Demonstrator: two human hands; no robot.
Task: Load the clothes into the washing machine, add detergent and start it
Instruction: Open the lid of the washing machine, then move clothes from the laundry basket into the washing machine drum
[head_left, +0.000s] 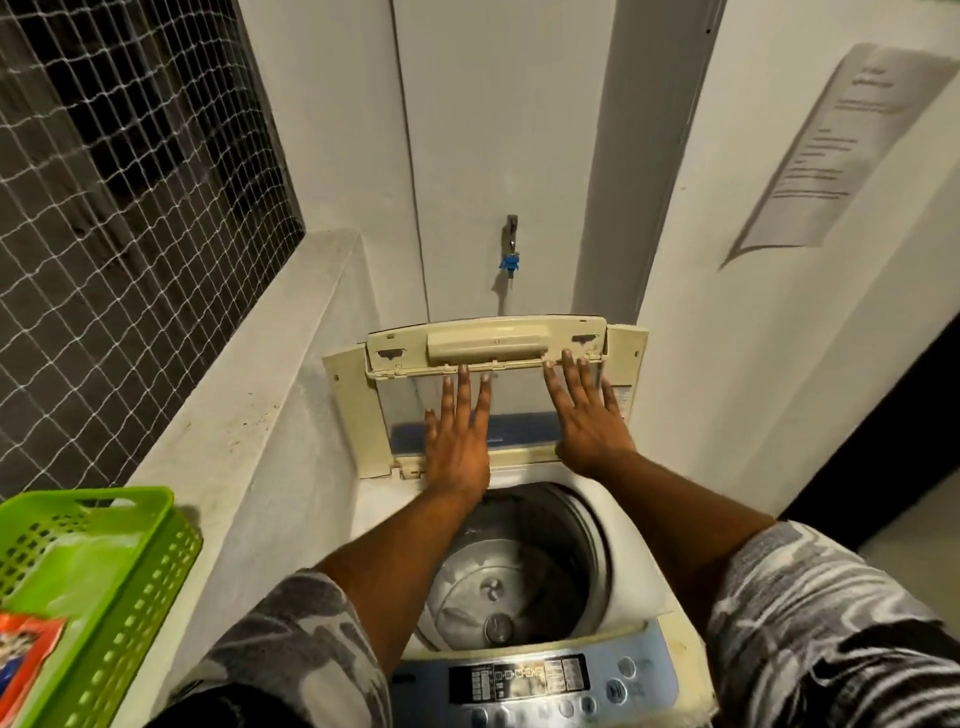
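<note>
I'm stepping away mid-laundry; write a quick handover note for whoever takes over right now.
Left hand and right hand: both open, pressed flat on the raised cream plastic lid of the white top-load washing machine.
Its steel drum looks empty.
Green plastic basket at near left holds an orange packet.
Done: lid up.
Left: load clothes, add detergent, close lid, start at the blue control panel.

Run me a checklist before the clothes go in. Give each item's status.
1. Lid folded up, open: ok.
2. Left hand and right hand flat on the lid, holding nothing: ok.
3. Drum empty, ready for a load: ok.
4. Clothes in green basket: cannot tell.
5. Orange packet is detergent: cannot tell.
6. Control panel powered: cannot tell.
</note>
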